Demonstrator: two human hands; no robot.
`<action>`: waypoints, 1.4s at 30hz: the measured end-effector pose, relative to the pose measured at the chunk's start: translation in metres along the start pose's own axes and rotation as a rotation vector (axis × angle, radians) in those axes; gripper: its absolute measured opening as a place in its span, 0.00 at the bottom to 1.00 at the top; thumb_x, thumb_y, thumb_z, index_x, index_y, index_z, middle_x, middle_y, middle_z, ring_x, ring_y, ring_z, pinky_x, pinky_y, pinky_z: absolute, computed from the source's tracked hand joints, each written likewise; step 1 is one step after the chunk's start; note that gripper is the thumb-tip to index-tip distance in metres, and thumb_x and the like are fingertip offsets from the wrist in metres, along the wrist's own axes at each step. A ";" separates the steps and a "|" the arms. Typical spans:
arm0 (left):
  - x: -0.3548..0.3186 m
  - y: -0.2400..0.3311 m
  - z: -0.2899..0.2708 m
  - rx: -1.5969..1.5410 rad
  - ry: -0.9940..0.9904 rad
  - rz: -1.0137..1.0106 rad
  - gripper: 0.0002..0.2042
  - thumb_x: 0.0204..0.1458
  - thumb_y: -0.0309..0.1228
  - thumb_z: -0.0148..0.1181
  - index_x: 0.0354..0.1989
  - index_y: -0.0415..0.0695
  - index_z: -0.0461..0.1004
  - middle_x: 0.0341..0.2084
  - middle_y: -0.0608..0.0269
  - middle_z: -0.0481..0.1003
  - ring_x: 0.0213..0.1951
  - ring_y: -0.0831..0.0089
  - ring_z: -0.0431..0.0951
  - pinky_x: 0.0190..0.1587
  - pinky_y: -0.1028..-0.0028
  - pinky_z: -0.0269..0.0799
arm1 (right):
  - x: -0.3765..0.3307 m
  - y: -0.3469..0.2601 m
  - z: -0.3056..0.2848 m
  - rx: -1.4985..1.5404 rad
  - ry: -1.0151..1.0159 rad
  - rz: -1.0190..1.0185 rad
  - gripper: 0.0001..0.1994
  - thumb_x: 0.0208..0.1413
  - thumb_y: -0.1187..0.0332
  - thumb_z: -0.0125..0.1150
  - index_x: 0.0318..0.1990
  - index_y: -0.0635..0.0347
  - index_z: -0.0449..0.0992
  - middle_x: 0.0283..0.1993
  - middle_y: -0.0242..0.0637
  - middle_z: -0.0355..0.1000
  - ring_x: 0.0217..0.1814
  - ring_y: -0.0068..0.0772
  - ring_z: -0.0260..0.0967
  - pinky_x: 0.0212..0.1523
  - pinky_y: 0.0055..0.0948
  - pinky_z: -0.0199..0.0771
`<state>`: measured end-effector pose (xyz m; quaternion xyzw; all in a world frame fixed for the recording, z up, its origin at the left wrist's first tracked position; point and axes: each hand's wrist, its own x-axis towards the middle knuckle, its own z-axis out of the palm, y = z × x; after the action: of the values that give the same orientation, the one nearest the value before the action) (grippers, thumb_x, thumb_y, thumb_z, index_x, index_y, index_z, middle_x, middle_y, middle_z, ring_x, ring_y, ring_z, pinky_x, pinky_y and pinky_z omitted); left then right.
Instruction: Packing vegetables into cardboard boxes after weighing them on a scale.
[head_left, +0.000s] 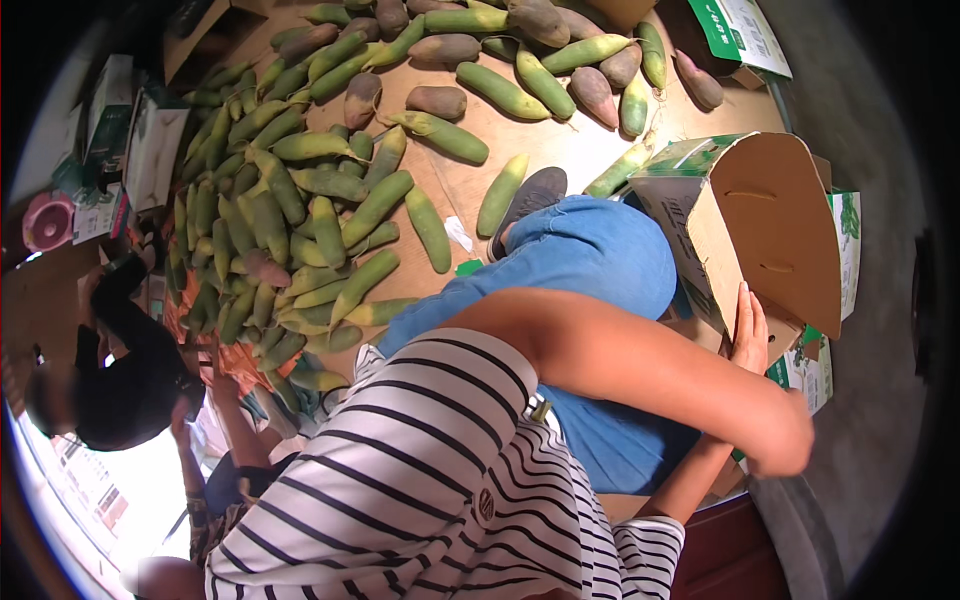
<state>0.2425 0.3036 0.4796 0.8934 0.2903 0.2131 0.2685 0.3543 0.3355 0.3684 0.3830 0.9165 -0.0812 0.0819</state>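
My left arm reaches across my lap to the right. My left hand is blurred by motion beside an open cardboard box, and what its fingers do is not clear. Behind that forearm, my right hand rests against the box with its fingers stretched along the cardboard; its thumb is hidden. The box is printed green outside and bare brown inside, with a raised flap. My legs in blue trousers are folded close to it. Nearest my shoe lies a green radish.
A large pile of green radishes covers the floor to the left and ahead, with some purplish ones among them. Another carton stands at the far right. A person in dark clothes and another person's arm show at the left.
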 end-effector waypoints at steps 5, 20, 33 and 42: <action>-0.099 -0.030 -0.019 -0.272 0.864 -0.196 0.13 0.39 0.39 0.54 0.21 0.42 0.76 0.19 0.49 0.74 0.29 0.53 0.77 0.32 0.58 0.71 | 0.002 0.036 0.027 0.061 0.033 -0.028 0.35 0.45 0.84 0.49 0.65 0.49 0.59 0.61 0.44 0.61 0.61 0.47 0.60 0.59 0.39 0.61; -0.589 -0.125 0.267 -0.179 0.720 -2.262 0.34 0.50 0.41 0.57 0.64 0.43 0.54 0.56 0.43 0.65 0.56 0.49 0.67 0.56 0.61 0.63 | 0.006 -0.007 -0.007 0.059 0.001 0.066 0.42 0.36 0.91 0.48 0.64 0.49 0.59 0.61 0.45 0.60 0.62 0.48 0.58 0.61 0.41 0.58; -0.516 -0.131 0.281 -0.265 1.775 -1.927 0.21 0.51 0.28 0.56 0.56 0.43 0.67 0.51 0.51 0.70 0.52 0.61 0.69 0.55 0.69 0.63 | 0.004 -0.007 0.000 0.044 0.014 0.115 0.37 0.44 0.87 0.50 0.64 0.48 0.59 0.61 0.40 0.61 0.62 0.44 0.59 0.61 0.38 0.59; -0.331 -0.071 0.162 -0.907 1.631 -1.266 0.21 0.56 0.30 0.43 0.60 0.46 0.62 0.38 0.67 0.73 0.32 0.83 0.72 0.33 0.80 0.69 | 0.000 0.004 0.001 0.080 0.082 0.065 0.41 0.32 0.90 0.47 0.62 0.50 0.63 0.59 0.44 0.63 0.61 0.46 0.60 0.61 0.38 0.61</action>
<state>0.0557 0.0852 0.2385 -0.0008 0.6756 0.6444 0.3580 0.3568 0.3379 0.3675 0.4187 0.9021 -0.0995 0.0314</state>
